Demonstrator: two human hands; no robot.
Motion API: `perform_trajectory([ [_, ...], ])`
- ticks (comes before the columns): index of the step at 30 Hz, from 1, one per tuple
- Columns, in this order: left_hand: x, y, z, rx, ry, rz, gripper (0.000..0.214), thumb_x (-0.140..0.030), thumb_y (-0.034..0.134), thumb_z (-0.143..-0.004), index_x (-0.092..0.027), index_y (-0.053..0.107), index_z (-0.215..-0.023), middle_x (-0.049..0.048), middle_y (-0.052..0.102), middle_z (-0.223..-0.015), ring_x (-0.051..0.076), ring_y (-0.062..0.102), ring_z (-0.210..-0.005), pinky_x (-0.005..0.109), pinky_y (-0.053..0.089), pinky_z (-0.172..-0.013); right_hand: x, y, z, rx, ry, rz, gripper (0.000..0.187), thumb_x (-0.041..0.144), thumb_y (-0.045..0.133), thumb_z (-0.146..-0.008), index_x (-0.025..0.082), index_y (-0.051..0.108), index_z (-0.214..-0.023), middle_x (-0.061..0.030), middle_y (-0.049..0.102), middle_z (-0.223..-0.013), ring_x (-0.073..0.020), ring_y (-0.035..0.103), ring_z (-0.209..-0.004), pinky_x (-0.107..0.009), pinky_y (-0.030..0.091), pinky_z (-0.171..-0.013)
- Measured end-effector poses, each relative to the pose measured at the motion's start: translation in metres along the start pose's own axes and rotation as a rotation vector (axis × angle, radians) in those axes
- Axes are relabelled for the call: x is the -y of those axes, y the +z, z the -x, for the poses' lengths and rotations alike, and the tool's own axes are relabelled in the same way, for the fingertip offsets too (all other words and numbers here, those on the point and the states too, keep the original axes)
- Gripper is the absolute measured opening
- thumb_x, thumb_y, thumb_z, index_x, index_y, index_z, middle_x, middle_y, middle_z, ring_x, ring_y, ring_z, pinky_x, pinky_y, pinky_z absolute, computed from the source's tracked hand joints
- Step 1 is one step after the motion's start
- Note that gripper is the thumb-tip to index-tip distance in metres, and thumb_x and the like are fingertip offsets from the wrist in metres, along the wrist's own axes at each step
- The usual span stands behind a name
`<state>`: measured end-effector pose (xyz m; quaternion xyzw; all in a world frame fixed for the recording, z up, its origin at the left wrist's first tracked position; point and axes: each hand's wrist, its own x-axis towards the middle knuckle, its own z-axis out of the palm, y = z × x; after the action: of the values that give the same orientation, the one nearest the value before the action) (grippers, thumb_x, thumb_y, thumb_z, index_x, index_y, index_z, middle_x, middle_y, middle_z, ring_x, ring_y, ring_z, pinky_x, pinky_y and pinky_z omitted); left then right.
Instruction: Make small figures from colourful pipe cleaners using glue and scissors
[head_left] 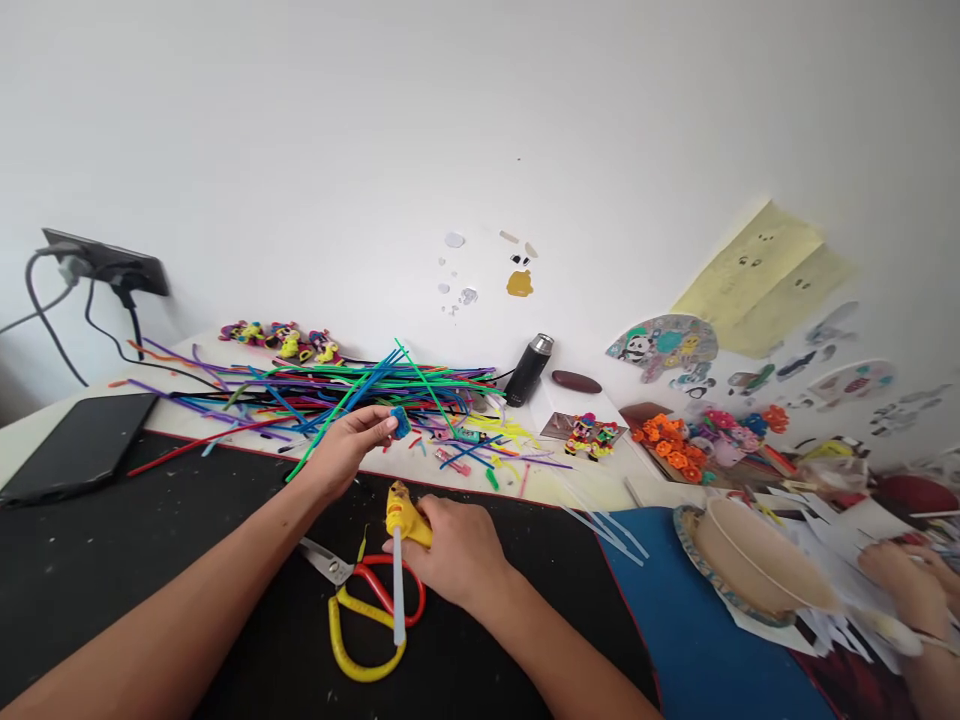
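My left hand (346, 446) is raised over the black mat (112, 560), its fingertips pinched on a small blue fuzzy piece (401, 421). Below it my right hand (457, 552) grips a yellow glue gun (403, 518) that rests on the mat, nozzle pointing up toward the blue piece, with a pale glue stick (398, 600) sticking out of its back toward me. Scissors with red and yellow handles (364, 610) lie on the mat between my forearms, partly under the glue stick.
A heap of coloured pipe cleaners (352, 395) lies behind my hands, with small finished figures (289, 342). A dark tablet (79, 445) sits left, a black bottle (529, 370) centre. At right, another person's hand (907, 585) works beside a paper bowl (742, 560) and orange craft pieces (671, 445).
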<state>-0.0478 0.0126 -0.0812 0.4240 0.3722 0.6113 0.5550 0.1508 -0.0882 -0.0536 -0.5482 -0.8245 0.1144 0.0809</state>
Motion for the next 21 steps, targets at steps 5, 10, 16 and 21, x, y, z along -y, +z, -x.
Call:
perform_trajectory([
  [5, 0.001, 0.000, 0.001, 0.022, -0.010, -0.051, 0.044, -0.051, 0.100, -0.056, -0.019, 0.081, -0.079, 0.0033, 0.070, -0.074, 0.016, 0.058, -0.064, 0.029, 0.047, -0.065, -0.008, -0.012, 0.006, 0.123, -0.072, -0.205, 0.043, 0.061, 0.074, -0.092, 0.023, 0.078, -0.110, -0.0043, 0.081, -0.088, -0.0224, 0.074, -0.078, -0.028, 0.039, -0.064],
  [10, 0.002, -0.001, 0.001, 0.040, -0.004, -0.093, 0.045, -0.056, 0.097, -0.061, -0.020, 0.080, -0.082, 0.0036, 0.069, -0.079, 0.018, 0.058, -0.069, 0.031, 0.047, -0.069, -0.037, -0.023, 0.002, 0.061, 0.106, -0.424, 0.021, 0.039, 0.069, -0.100, 0.022, 0.081, -0.103, -0.0002, 0.077, -0.078, -0.0155, 0.068, -0.069, -0.025, 0.042, -0.065],
  [16, 0.002, 0.000, 0.002, 0.050, -0.031, -0.125, 0.047, -0.059, 0.096, -0.062, -0.021, 0.079, -0.082, 0.0029, 0.068, -0.079, 0.019, 0.057, -0.072, 0.032, 0.047, -0.072, -0.090, -0.030, -0.014, -0.063, 0.322, -0.144, 0.015, 0.032, 0.069, -0.099, 0.022, 0.079, -0.104, -0.0028, 0.079, -0.092, -0.0190, 0.070, -0.084, -0.027, 0.039, -0.068],
  [21, 0.002, 0.000, 0.004, 0.072, -0.038, -0.148, 0.046, -0.059, 0.095, -0.061, -0.022, 0.081, -0.083, 0.0035, 0.070, -0.082, 0.019, 0.058, -0.075, 0.032, 0.048, -0.074, -0.117, -0.026, -0.022, -0.065, 0.395, -0.043, 0.017, 0.032, 0.068, -0.099, 0.022, 0.078, -0.108, -0.0054, 0.079, -0.094, -0.0231, 0.071, -0.090, -0.029, 0.039, -0.071],
])
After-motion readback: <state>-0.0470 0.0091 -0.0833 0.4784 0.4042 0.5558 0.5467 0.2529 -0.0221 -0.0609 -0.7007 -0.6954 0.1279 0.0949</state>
